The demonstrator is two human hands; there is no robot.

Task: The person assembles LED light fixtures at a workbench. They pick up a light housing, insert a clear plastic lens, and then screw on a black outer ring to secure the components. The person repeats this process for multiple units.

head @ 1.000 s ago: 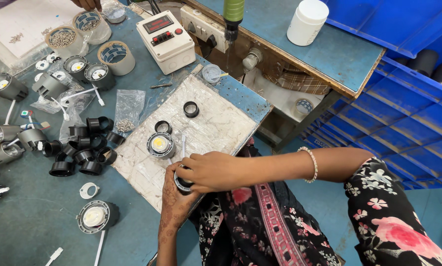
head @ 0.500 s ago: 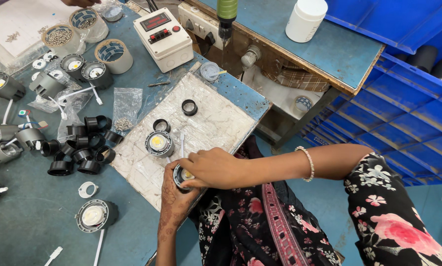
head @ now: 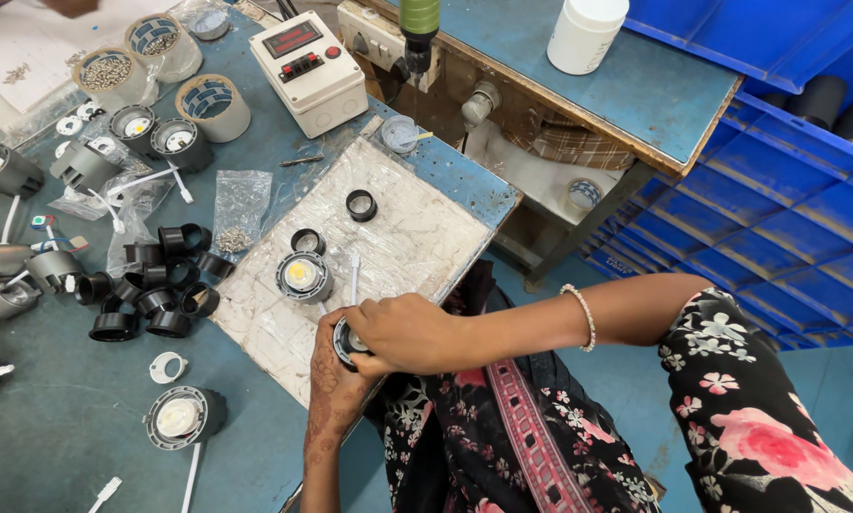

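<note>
Round black lamp housing [head: 346, 342], pale disc at its centre, was held at the near edge of a scuffed whitish board [head: 417, 237], gripped from below by the left hand [head: 336, 385] and covered from above by the closed right hand [head: 407, 332]. On the board lay one finished round lamp [head: 304, 275] with a yellow centre and two loose black rings [head: 361, 205]. The board rested on a blue-grey worktop [head: 56, 427], dusty and worn. To the left sat a cluster of roughly ten black plastic cylinders [head: 151, 290], one clear bag of small screws [head: 239, 204], and three tape rolls [head: 213, 107]. Beyond stood one white control box [head: 310, 71] with red buttons, one white jar [head: 586, 33], and blue plastic bins [head: 787, 180] at the right.
</note>
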